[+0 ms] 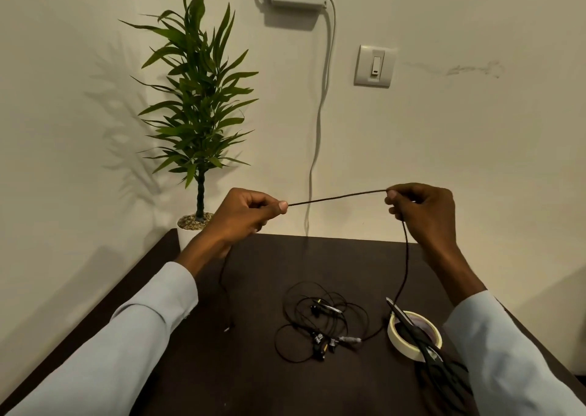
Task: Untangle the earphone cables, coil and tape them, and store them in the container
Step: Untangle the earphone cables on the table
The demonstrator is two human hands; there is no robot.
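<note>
Both hands were raised above the dark table (253, 368), with a length of black earphone cable (336, 197) stretched taut between them. The left hand (244, 219) pinched one end of that span between thumb and forefinger; the right hand (421, 212) had its fingertips closed on the other end. From the right hand the cable dropped down to the tabletop, passing just beside a roll of pale tape (400, 336). A thinner strand hung from under the left hand to the table as well.

On the table between the forearms lay the rest of the earphones in a loose tangle (320, 323), loops crossing over earbuds and small plugs. A pair of black-handled scissors (418, 336) rested across the top of the tape roll, blades pointing away. Whether the taut cable joined the tangle was hard to tell in the dim light.

A potted plant (199, 98) stood at the far left corner against the wall.
</note>
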